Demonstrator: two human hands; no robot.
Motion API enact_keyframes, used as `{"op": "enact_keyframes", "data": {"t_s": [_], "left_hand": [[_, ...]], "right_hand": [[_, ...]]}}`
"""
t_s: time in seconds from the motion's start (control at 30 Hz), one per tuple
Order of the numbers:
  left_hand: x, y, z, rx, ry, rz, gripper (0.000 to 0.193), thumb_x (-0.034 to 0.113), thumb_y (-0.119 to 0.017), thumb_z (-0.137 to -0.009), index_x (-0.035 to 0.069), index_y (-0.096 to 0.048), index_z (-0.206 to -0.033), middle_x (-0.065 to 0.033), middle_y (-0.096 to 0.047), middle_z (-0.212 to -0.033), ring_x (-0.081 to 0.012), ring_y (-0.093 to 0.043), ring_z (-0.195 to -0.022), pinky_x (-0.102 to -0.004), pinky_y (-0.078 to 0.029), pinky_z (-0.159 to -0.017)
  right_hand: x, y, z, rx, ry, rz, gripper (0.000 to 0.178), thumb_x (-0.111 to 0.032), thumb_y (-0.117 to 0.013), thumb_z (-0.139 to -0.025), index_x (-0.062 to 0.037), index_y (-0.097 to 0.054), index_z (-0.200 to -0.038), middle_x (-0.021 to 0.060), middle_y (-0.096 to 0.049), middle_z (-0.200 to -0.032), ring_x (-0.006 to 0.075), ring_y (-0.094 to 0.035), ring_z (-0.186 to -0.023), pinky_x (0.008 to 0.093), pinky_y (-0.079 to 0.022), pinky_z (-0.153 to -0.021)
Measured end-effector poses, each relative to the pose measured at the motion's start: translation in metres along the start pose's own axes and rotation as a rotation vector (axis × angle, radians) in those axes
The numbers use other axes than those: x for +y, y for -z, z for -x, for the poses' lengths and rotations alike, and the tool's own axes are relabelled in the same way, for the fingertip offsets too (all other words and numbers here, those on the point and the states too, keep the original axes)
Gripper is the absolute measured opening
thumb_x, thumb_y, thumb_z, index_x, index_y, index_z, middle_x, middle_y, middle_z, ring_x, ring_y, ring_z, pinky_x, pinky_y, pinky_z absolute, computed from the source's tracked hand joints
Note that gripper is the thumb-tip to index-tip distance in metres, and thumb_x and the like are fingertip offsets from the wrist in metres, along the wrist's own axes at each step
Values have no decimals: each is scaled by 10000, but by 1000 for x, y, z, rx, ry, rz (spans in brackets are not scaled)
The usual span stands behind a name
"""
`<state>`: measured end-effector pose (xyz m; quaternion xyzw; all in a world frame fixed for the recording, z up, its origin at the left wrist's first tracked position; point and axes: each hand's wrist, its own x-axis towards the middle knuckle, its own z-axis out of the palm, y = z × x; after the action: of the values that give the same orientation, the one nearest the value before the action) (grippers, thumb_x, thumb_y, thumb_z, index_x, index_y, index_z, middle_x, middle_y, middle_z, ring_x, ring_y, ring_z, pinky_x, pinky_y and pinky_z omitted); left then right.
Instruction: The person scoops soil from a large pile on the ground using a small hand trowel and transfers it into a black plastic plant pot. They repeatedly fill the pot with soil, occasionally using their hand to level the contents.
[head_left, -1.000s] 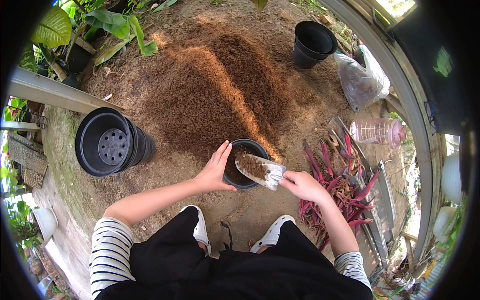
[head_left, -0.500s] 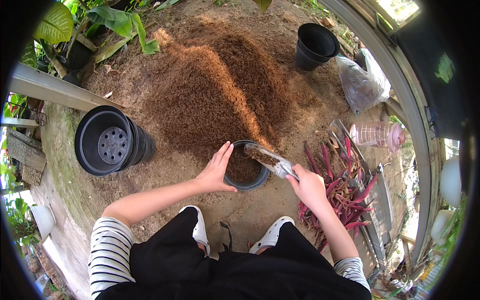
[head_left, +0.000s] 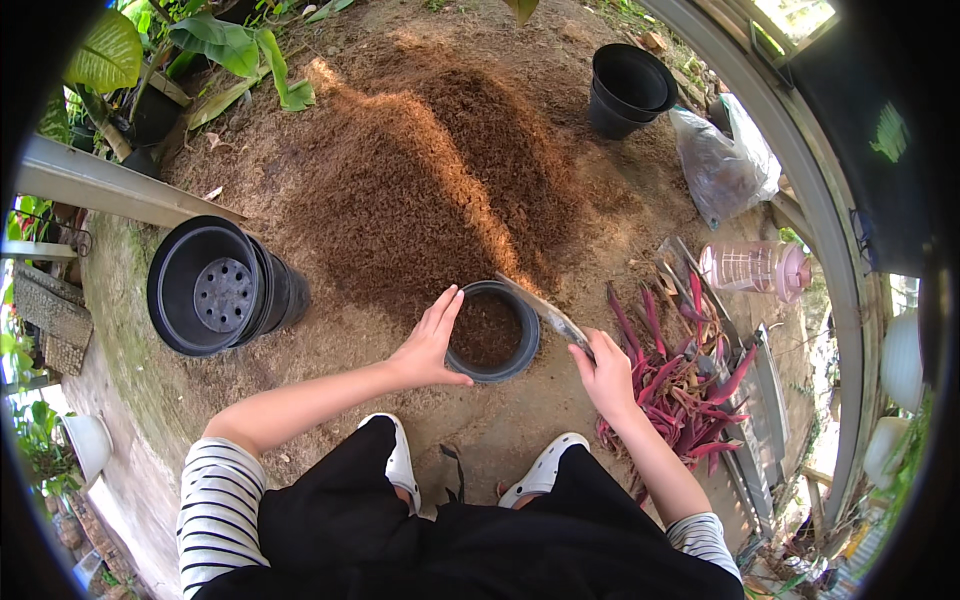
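Black pot (head_left: 527, 345): stands upright on ground (head_left: 560, 412) near brown mound (head_left: 420, 190), contains soil. Left hand (head_left: 425, 345): fingers spread wide against left side. Right hand (head_left: 605, 372): fingers wrapped around trowel (head_left: 545, 308), blade edge-on at rim.

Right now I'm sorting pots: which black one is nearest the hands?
The small pot between left hand and right hand; the pot stack at left and upper-right pot are farther.

Edge-on trowel (head_left: 548, 312) by upright pot (head_left: 528, 346)
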<state>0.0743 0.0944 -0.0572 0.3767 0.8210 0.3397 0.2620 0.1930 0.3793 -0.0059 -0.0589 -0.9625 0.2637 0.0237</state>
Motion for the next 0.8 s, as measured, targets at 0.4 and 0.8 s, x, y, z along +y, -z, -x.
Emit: {"op": "enact_keyframes", "data": {"t_s": [0.4,0.8], "left_hand": [[30,17,-45,89,-556,-693,110,147,-637,-693,118,-626,-799,5,-515,-849,-156,-507,-928,-416,-345,-900],[5,-12,-71,62,-627,-919,60,188,-612,-673,150,-621,-628,28,-489,-733,-157,-492,-855,-379,-357,-859]], "right_hand": [[2,-23,5,25,-128,-269,248,-185,-648,-879,0,-572,-1026,160,-568,-722,265,-566,-611,338,-449,-590],[3,-21,9,-22,-192,-302,274,-212,-652,-879,18,-567,-1001,161,-535,-679,243,-523,-590,331,-431,-566]]}}
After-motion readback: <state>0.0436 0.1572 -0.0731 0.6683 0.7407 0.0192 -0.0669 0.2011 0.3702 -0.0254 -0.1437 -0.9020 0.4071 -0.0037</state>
